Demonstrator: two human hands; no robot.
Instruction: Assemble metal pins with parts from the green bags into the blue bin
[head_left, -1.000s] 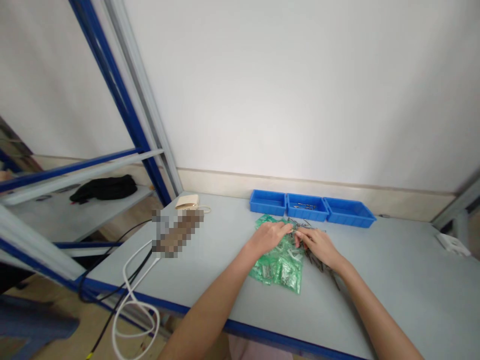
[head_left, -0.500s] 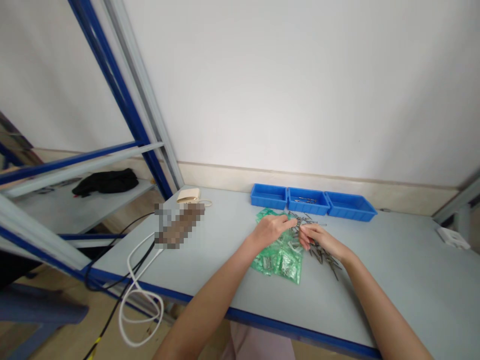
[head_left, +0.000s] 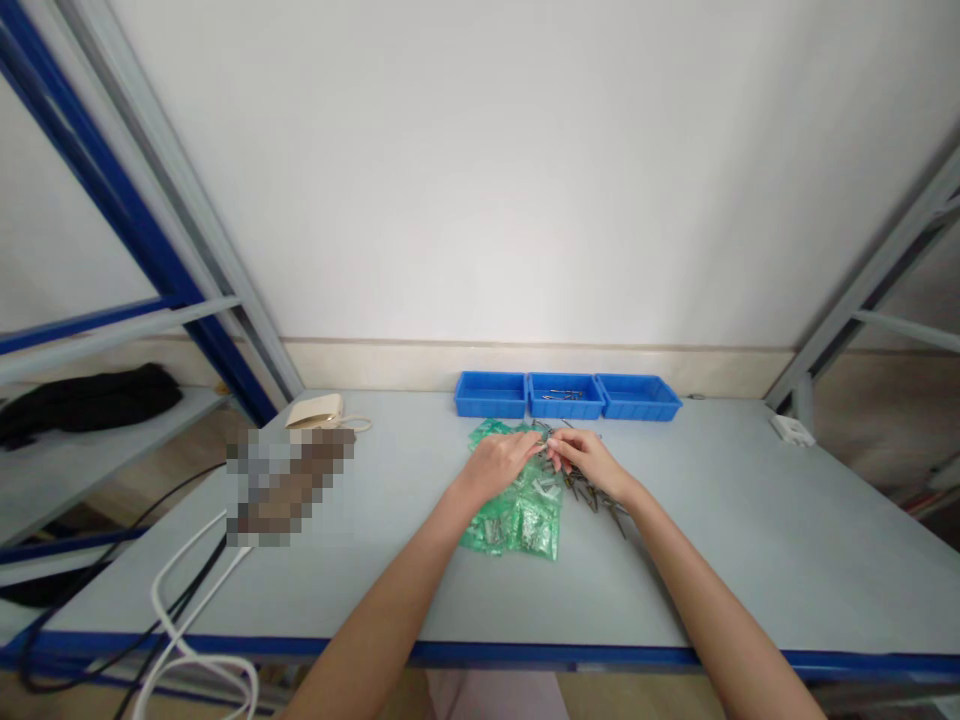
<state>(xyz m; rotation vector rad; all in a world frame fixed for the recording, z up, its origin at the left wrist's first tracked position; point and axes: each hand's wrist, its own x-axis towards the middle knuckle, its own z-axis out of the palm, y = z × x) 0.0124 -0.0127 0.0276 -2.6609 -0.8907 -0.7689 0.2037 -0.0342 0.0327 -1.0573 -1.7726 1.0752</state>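
My left hand is over the green plastic packets, its fingers pressed together. Close beside it, my right hand pinches with thumb and forefinger, nearly touching the left fingertips. Something small and metallic shows between the two hands, too small to name. Under and around the right hand lies a loose pile of long, thin metal pieces, shaped like drill bits. The packets lie in a cluster beneath the left hand, with small shiny contents in them. Both hands partly hide the pile and the packets.
Three blue trays stand in a row behind the hands: a left tray, a middle tray with a few thin metal pieces, and a right tray. A cream box, a blurred-out patch and white cable are at left. A white object lies right.
The camera view has turned right and levelled, so everything appears shifted left. Both hands stay close together over the packets and the metal pile, the fingertips slightly nearer each other.
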